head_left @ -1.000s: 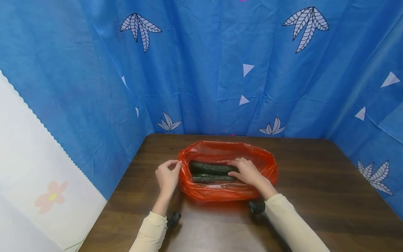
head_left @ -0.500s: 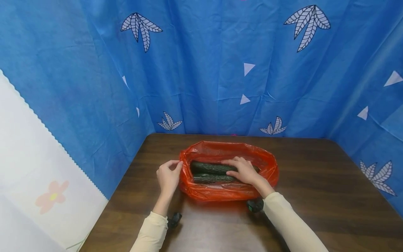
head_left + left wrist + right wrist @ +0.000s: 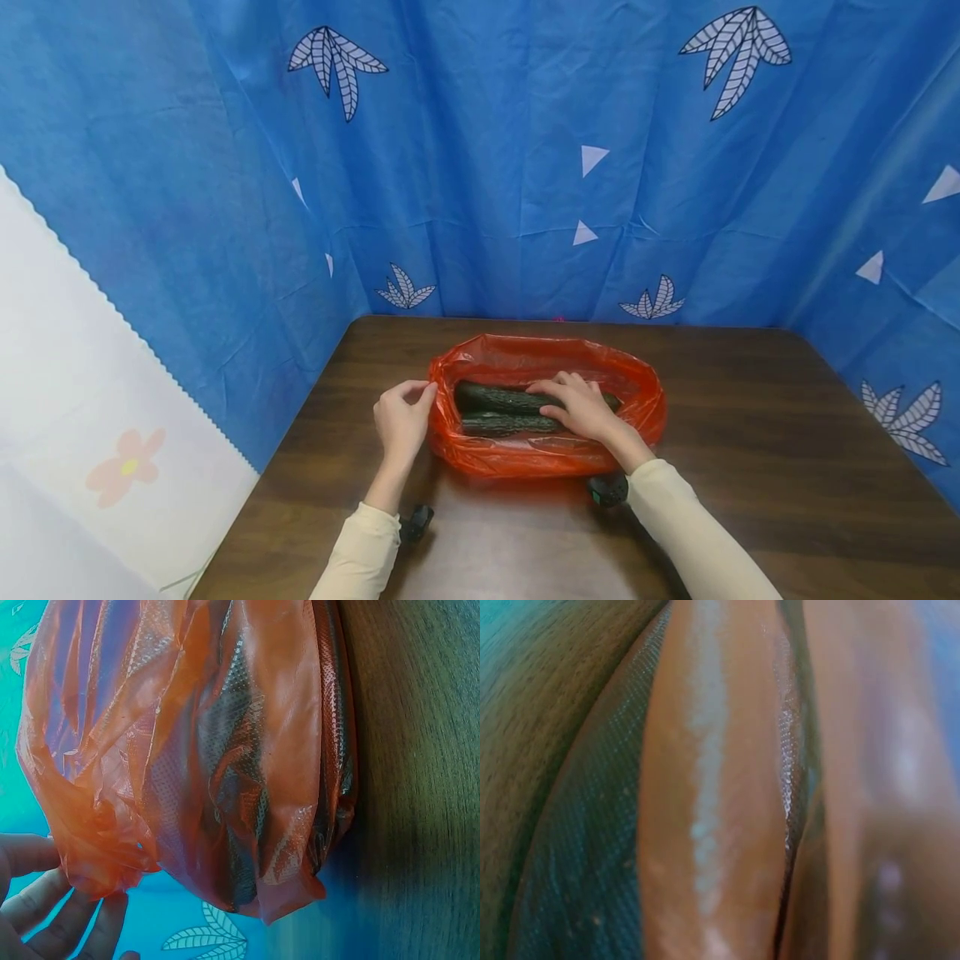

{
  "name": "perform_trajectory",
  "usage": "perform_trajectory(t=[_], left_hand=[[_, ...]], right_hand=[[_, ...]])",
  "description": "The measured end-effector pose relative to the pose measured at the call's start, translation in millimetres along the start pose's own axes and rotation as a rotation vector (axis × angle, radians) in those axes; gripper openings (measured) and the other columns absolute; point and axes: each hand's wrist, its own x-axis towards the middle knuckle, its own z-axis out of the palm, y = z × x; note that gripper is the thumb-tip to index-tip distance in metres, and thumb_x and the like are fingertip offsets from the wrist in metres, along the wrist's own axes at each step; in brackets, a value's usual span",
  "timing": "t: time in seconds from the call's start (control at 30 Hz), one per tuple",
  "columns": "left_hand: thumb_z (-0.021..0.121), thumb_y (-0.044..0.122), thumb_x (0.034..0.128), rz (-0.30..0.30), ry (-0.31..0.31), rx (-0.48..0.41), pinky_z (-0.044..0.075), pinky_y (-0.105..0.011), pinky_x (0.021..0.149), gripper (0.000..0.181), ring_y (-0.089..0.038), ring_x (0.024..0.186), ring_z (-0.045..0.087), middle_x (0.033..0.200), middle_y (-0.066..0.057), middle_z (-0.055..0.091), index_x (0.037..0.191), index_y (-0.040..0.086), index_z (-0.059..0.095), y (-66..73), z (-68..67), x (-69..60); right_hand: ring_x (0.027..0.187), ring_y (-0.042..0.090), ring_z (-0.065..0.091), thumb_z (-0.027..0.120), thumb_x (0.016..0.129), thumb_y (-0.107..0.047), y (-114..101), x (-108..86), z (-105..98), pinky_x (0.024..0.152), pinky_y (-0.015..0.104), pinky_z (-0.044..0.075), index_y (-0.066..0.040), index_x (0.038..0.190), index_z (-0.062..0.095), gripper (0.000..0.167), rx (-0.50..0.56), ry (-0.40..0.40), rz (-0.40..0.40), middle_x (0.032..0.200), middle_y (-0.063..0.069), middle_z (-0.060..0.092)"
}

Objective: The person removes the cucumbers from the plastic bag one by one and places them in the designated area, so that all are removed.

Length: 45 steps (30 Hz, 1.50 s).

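Note:
A red plastic bag (image 3: 525, 462) with a wide mouth lies on the table, with dark mesh showing through it in the left wrist view. Two dark green cucumbers lie side by side in it, a rear one (image 3: 498, 398) and a front one (image 3: 506, 424). At the bag's left rim my left hand (image 3: 401, 417) pinches the plastic between thumb and fingers; the left wrist view also shows that hand (image 3: 64, 915) at the bunched edge. Inside the mouth, my right hand (image 3: 585, 407) rests its spread, bent fingers over the cucumbers' right part. The right wrist view shows only close, blurred plastic (image 3: 712, 787).
The dark wooden table (image 3: 750, 433) reaches back to a blue curtain (image 3: 480, 167) with leaf and triangle prints. A white cloth (image 3: 67, 375) with a flower print hangs at the left. Small black devices sit under both wrists.
My right hand has shifted slightly left over the cucumbers, and the rear cucumber's right end now shows beyond the fingers. My left hand keeps its pinch on the rim.

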Motion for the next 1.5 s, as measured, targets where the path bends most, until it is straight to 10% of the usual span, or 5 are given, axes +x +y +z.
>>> perform_trajectory(t=[0.73,1.5], left_hand=[[0.072,0.025,0.0884,-0.02,-0.015,-0.018,0.054,-0.046,0.08,0.019,-0.029,0.086,0.066,0.094,-0.012,0.076,0.096,0.008,0.078,2.0,-3.3,2.6],[0.074,0.021,0.0869,0.006,0.055,-0.033,0.051,-0.044,0.074,0.016,-0.03,0.079,0.066,0.087,-0.013,0.076,0.091,0.006,0.078,4.5,-6.7,9.6]], right_hand=[[0.1,0.019,0.049,0.072,0.087,-0.029,-13.8,0.8,-9.0,0.079,0.037,0.032,-0.033,0.125,0.064,0.039,-0.095,0.07,-0.033,0.103,-0.003,0.06],[0.095,0.014,0.048,0.074,0.086,-0.027,-32.2,-14.2,-61.1,0.078,0.035,0.032,-0.035,0.125,0.064,0.041,-0.123,0.117,-0.09,0.1,-0.006,0.058]])
